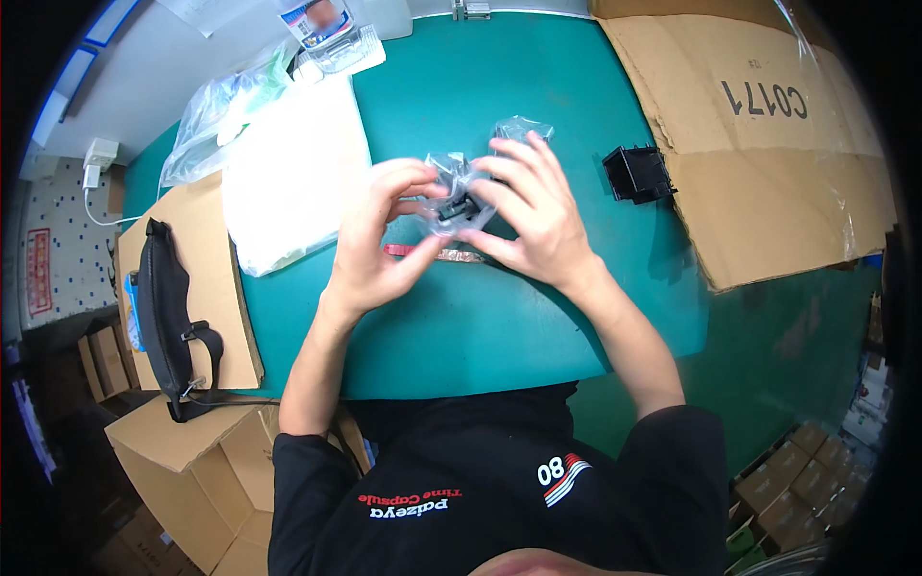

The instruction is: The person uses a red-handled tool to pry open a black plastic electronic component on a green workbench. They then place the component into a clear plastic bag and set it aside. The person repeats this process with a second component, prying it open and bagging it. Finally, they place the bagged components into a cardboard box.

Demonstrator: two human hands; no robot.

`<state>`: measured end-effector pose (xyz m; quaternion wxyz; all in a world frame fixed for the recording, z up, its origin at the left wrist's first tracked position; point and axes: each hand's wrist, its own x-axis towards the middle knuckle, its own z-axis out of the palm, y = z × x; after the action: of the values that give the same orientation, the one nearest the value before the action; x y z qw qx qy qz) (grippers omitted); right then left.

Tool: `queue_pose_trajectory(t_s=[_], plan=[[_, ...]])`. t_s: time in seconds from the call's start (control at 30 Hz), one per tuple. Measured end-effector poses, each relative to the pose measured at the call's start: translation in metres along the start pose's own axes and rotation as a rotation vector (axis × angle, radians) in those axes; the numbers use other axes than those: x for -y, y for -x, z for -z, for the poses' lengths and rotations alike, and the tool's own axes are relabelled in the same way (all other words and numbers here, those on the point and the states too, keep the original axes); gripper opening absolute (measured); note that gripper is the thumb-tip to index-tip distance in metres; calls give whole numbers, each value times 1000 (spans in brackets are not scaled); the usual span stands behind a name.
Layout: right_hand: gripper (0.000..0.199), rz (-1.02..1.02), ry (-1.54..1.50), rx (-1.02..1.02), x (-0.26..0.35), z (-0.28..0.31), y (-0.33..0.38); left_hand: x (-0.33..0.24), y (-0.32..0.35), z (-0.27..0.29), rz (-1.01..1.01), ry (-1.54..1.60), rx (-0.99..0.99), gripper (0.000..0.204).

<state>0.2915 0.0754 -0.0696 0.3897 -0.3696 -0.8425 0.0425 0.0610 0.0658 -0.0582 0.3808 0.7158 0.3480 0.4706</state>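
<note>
Over the green table, a clear plastic bag with small black parts inside sits between my two hands. My left hand curls round the bag's left side, fingertips on its upper part and thumb low. From the right, my right hand grips it with bent fingers and thumb. The fingers are slightly blurred and hide part of the bag. Just below lies a thin tool with a red handle. Another clear plastic bag shows behind my right fingers. A black box-shaped plastic part lies farther right.
A large cardboard box fills the right side. White sheeting and crumpled plastic cover the left, near a bottle. A black waist bag rests on cardboard at left; an open carton stands below.
</note>
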Motion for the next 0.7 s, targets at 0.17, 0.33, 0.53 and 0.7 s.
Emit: queue_pose_trajectory(t_s=[0.17, 0.33, 0.53, 0.7], plan=[[28, 5, -39, 26, 1, -14, 3, 21, 13, -2, -56, 84, -84, 50], [18, -2, -38, 62, 6, -16, -2, 12, 11, -7, -162, -554, -109, 24], [16, -148, -154, -108, 14, -24, 0, 12, 11, -16, -159, -675, 67, 20], [16, 14, -85, -54, 5, -17, 4, 9, 9, -20, -86, -571, 119, 37]])
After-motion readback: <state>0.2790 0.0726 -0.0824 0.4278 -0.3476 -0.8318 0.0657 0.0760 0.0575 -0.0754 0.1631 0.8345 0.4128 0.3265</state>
